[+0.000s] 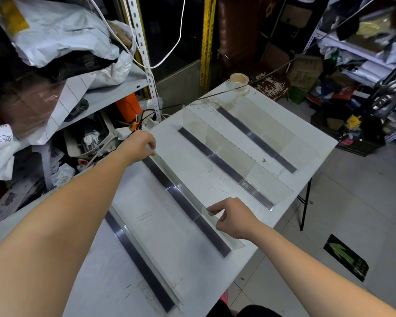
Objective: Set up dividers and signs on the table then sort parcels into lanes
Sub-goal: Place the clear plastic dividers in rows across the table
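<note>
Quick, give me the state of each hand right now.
Left hand: pinching the far end of the clear divider.
Right hand: pinching the near end of the same divider.

Characters 处理 on white bag (1, 143) at left, green arrow on dark floor sign (346, 257)

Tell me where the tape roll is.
In the head view, the tape roll sits on the far corner of the table, just beyond the farthest clear divider.

4 dividers (224, 167) on table (89, 282) (tape (239, 79) behind)
</note>
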### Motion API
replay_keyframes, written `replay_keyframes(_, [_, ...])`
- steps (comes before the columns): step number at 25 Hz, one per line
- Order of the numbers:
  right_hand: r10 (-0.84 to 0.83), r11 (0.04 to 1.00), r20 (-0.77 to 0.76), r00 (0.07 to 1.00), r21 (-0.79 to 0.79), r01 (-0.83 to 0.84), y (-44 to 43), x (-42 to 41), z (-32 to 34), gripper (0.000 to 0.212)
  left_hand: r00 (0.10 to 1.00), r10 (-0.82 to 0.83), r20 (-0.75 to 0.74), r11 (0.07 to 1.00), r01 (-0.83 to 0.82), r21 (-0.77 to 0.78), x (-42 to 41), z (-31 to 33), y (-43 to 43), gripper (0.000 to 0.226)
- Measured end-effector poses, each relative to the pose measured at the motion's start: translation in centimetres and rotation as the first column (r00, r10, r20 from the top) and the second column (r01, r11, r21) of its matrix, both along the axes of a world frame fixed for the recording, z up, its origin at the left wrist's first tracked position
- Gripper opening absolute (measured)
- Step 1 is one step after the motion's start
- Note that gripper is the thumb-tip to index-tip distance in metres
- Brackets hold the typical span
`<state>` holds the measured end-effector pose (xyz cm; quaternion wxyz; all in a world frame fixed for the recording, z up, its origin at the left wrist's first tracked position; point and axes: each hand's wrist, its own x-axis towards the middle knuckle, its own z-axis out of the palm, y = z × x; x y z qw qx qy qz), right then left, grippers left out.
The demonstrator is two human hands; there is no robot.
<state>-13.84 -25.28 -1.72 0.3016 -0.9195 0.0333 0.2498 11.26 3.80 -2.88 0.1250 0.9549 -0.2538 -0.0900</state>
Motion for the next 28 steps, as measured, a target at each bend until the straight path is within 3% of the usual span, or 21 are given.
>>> replay_keyframes(12, [-0.020,1.000,-0.012,1.000,0.004,0.020,0.0,-0.9,-0.7,0.056,0.998,0.053,0.031,0.999,-0.054,0.010,-0.1,-0.5,-0.5,0.018])
replay_keyframes(15, [-0.012,1.000,-0.015,1.000,0.006,0.012,0.1,-0.8,-0.5,0.056,0.999,0.038,0.034,0.996,-0.041,0.081,-0.3,-0.1,-0.6,0.017])
replay_keyframes(28, [0.045,0.999,0.034,0.998,-0.030,-0.044,-0.1,-1.0,-0.1,0.053,0.994,0.109,0.027,0.988,-0.111,0.109,-3.4,1.3,-0.7,0.046])
